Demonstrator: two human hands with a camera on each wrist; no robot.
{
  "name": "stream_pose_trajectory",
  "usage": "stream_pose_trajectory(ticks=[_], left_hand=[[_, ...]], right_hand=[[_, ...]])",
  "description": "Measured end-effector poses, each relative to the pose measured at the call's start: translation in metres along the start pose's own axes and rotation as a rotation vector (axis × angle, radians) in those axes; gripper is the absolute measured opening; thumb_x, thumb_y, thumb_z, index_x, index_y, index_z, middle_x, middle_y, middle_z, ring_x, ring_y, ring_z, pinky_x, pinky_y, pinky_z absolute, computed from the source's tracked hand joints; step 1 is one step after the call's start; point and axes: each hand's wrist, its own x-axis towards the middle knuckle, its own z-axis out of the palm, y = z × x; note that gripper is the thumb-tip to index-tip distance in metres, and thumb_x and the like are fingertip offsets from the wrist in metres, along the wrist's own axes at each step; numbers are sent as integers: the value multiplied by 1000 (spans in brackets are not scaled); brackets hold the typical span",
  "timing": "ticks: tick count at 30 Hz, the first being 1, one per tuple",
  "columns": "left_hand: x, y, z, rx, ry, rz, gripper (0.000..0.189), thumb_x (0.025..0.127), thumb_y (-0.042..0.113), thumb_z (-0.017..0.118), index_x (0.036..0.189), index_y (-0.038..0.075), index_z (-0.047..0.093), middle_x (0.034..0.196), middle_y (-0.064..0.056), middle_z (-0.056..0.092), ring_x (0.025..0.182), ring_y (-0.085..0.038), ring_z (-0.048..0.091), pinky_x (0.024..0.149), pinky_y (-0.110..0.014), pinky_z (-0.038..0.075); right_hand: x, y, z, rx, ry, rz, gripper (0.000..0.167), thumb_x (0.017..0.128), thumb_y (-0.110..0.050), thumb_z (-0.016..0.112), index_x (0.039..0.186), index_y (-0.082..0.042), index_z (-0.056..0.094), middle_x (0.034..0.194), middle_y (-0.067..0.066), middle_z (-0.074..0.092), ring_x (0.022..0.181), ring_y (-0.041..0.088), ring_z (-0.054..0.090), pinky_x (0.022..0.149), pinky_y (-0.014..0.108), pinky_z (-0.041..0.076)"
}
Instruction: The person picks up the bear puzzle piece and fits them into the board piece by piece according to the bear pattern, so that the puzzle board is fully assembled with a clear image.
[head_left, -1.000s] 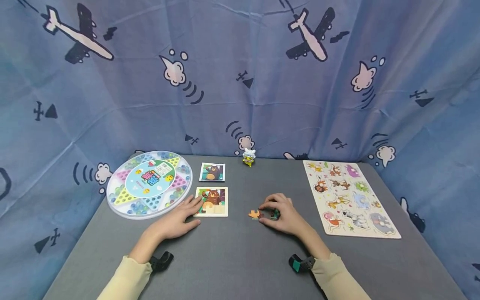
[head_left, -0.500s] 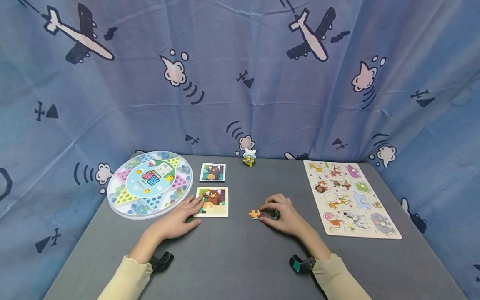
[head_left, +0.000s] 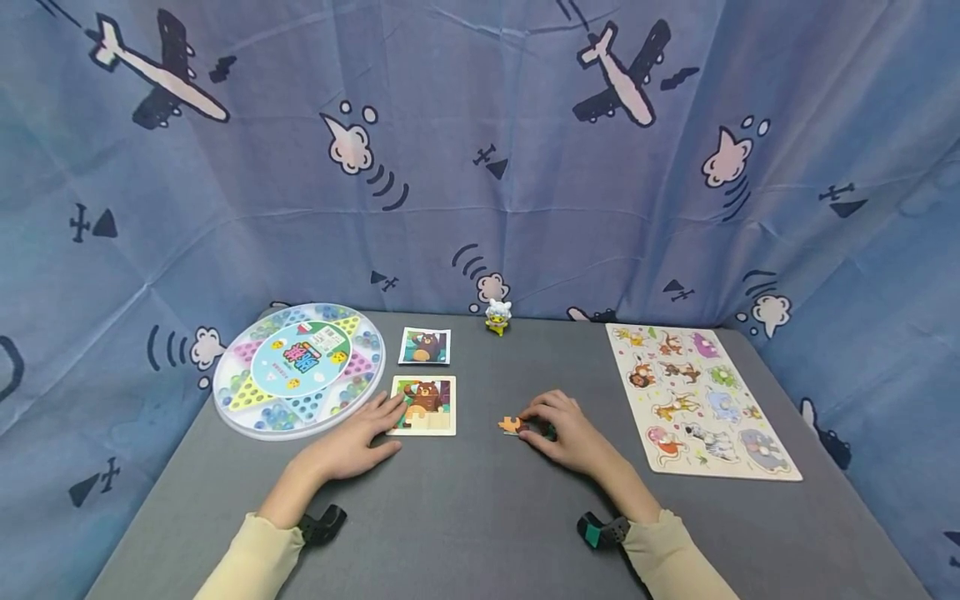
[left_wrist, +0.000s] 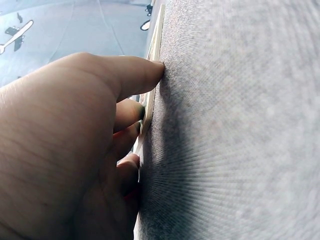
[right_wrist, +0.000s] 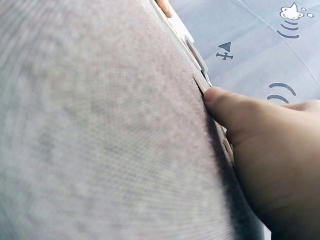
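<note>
My left hand (head_left: 347,442) lies with fingers extended over the left edge of a small wooden bear puzzle (head_left: 442,422), whose lower part shows bare wood. In the left wrist view the thumb (left_wrist: 142,72) rests on the table beside the puzzle board's edge (left_wrist: 150,107). To the right, my right hand (head_left: 568,435) pinches an orange and dark red jigsaw piece (head_left: 509,424) between thumb and fingers, low at the table. A greenish piece (head_left: 552,432) is mostly hidden under that hand. The right wrist view shows the thumb (right_wrist: 220,100) at the thin edge of the piece (right_wrist: 201,84).
A bear picture card (head_left: 425,345) lies behind the puzzle. On the left is a round marble game board (head_left: 300,371), close to my left fingers. A small figurine (head_left: 498,317) stands at the back, and an animal peg puzzle (head_left: 701,400) lies on the right.
My right fingers have drawn slightly closer around the jigsaw piece, and the greenish piece beneath the hand shows less. The left hand stays in place on the bear puzzle.
</note>
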Motion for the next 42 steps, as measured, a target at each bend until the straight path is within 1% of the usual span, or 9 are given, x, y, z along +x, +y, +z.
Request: stream_pose_trajectory(ticks=[3,6,10,13,18,25,30,34,42], left_hand=[[-2,0,-1,-6,2,1,66,110,33,58,166,8,34,176,-11,23,162,-45,11,129,-64,20],[-3,0,-1,-5,9,8,66,110,33,58,166,7,35,176,-12,24,162,-46,12,128,-64,20],[-2,0,0,-1,18,19,65,110,33,58,166,7,35,175,-13,25,162,-46,13,128,-64,21],[-1,1,-1,-5,21,21,65,110,32,58,166,7,35,175,-13,25,162,-46,13,128,-64,21],[-2,1,-2,-10,23,24,65,110,31,59,165,5,36,175,-13,25,161,-47,13,128,-64,21],[-1,0,0,-12,18,19,65,110,30,59,165,6,36,175,-12,25,162,-44,12,129,-63,20],[0,2,-1,-6,13,12,65,110,30,59,166,7,35,176,-12,24,162,-44,11,129,-63,20],[-1,3,-1,-3,9,3,65,110,30,59,166,7,35,176,-11,24,163,-44,11,129,-63,20],[0,2,0,-15,14,-3,66,110,30,60,166,7,35,176,-11,24,162,-44,11,129,-64,19]], right_hand=[[2,-2,0,15,-1,23,20,90,-14,86,109,-10,79,107,4,71,106,24,61,88,48,47],[5,-6,-2,31,-11,70,18,93,-16,83,110,-10,78,108,3,72,108,24,62,92,49,51],[13,-14,-6,57,-12,128,17,95,-18,81,110,-11,77,110,2,73,110,23,63,96,49,54],[23,-20,-7,73,-5,143,17,96,-19,81,111,-12,77,111,1,73,111,23,63,97,49,54],[40,-28,-2,86,-16,166,17,97,-20,80,111,-11,77,111,2,72,112,24,62,96,49,54],[65,-38,14,92,-72,226,19,100,-24,77,113,-11,76,114,3,71,114,24,60,98,48,54],[81,-50,27,107,-81,204,20,100,-24,77,114,-11,77,114,4,71,112,24,60,97,48,54],[91,-62,39,112,-107,172,22,101,-26,75,116,-9,76,113,6,71,112,25,61,97,48,54],[98,-81,61,132,-135,109,19,102,-25,74,112,-9,76,108,5,71,109,25,61,94,48,52]])
